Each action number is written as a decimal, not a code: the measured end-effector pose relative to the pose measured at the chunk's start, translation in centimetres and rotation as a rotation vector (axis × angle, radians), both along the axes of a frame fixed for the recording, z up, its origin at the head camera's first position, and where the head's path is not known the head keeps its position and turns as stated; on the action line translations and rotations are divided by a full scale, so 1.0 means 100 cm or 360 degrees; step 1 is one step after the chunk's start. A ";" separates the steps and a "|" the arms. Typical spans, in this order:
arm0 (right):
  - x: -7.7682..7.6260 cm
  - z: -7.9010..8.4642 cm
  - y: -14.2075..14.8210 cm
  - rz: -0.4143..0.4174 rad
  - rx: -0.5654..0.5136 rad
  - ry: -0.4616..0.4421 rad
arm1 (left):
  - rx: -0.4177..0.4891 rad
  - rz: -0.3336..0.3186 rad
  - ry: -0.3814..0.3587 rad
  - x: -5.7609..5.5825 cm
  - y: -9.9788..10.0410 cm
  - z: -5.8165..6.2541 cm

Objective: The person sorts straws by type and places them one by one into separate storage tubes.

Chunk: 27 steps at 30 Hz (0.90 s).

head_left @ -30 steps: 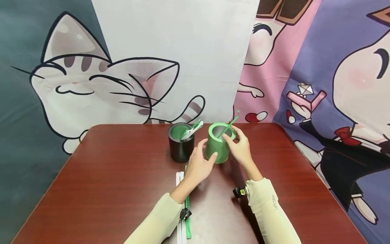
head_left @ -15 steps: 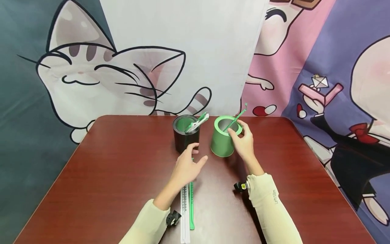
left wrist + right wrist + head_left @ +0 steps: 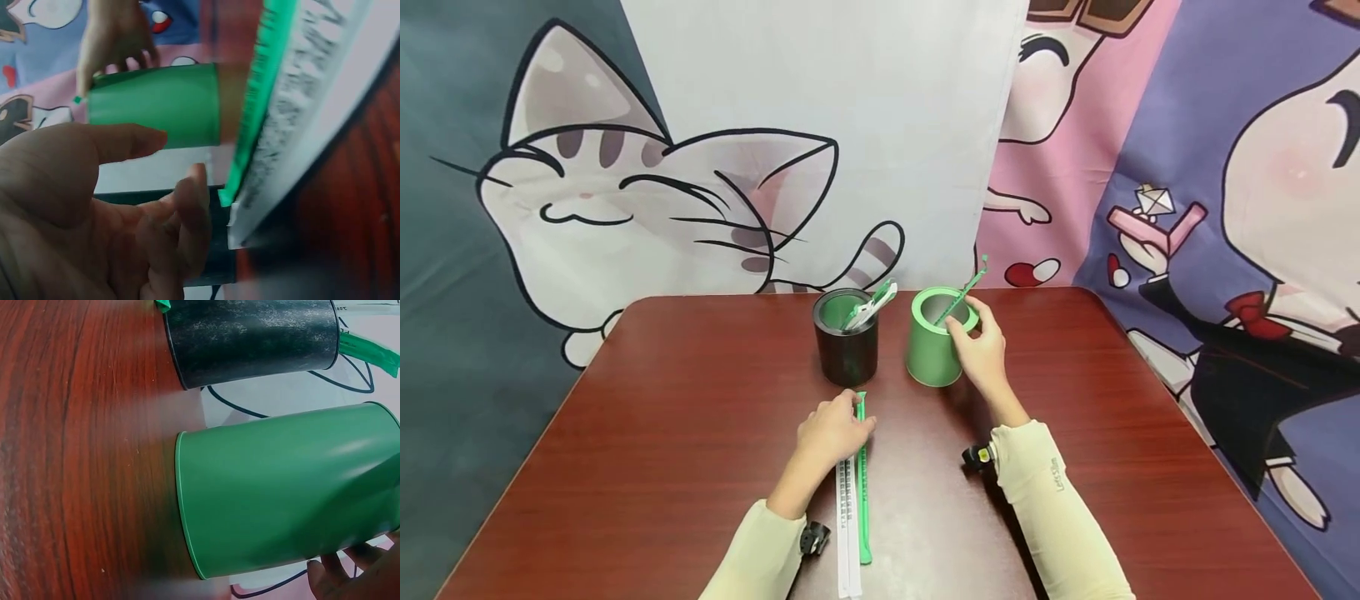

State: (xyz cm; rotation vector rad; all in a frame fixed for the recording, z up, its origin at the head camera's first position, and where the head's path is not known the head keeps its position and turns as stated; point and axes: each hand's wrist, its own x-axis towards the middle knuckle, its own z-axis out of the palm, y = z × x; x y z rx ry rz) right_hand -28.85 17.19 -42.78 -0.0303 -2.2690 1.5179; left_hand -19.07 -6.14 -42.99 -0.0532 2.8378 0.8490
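My right hand [image 3: 983,348] holds the green cup [image 3: 935,357] by its right side, thumb at the rim and fingers behind. The cup stands upright, and a thin green wrapped stick [image 3: 964,292] leans out of it. My left hand [image 3: 829,432] is over the far ends of long wrapped sticks lying on the table, a green one [image 3: 864,517] and white ones [image 3: 848,542]. In the left wrist view its thumb is extended and its fingers are loosely bent, with nothing between them; the printed white wrappers [image 3: 300,100] run close beyond the fingertips.
A black cup [image 3: 847,357] stands left of the green one, with green and white wrapped sticks [image 3: 872,307] leaning out to the right. The brown table [image 3: 662,467] ends at a cartoon-printed cloth [image 3: 700,217] behind.
My left hand has drawn back from beside the green cup and come down to the left, over the ends of the lying sticks. My right hand stays on the green cup.
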 end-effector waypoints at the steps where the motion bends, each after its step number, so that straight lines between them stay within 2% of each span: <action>1: 0.000 -0.001 -0.001 0.0000 -0.0002 0.0000 | -0.0044 0.0015 -0.0005 -0.001 0.001 -0.003; 7: -0.002 -0.002 -0.001 -0.0008 0.0022 0.0023 | -0.0215 0.0068 -0.0046 -0.010 0.006 -0.013; 15: 0.000 -0.002 0.005 0.0008 0.0015 -0.0003 | -0.0327 0.0086 -0.0123 -0.018 0.020 -0.014; 20: 0.000 -0.004 0.006 -0.0011 0.0015 -0.0002 | -0.0346 0.0068 -0.0137 -0.019 0.024 -0.013; 27: -0.002 -0.003 0.003 0.0013 0.0026 0.0015 | -0.0324 0.0070 -0.0068 -0.019 0.022 -0.012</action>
